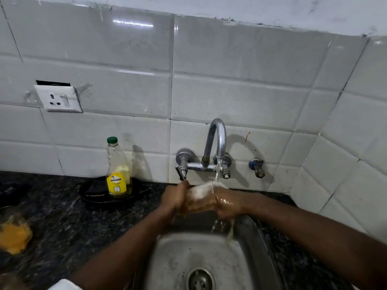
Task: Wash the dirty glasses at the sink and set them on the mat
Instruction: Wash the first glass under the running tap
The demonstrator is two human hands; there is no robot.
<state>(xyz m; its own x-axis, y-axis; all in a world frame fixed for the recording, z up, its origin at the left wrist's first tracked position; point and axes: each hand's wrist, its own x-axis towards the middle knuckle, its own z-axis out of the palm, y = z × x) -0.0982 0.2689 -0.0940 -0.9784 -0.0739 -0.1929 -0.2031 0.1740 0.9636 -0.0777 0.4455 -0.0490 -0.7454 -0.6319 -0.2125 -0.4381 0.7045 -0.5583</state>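
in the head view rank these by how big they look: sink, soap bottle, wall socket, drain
1. sink, largest by far, though closest to the camera.
2. soap bottle
3. wall socket, close to the bottle in area, so that pair is unsure.
4. drain, smallest, partly cut off by the frame edge.

Dark speckled stone counter (62, 210) under a white tiled wall, with a steel sink (178, 254) sunk into it at the right. Toward the back, a black pan (92, 190) bearing a green-capped bottle (118, 172) of yellow liquid. At the left edge, a blurred yellow sponge (14, 237) lying beside a partly seen bowl (5, 212)
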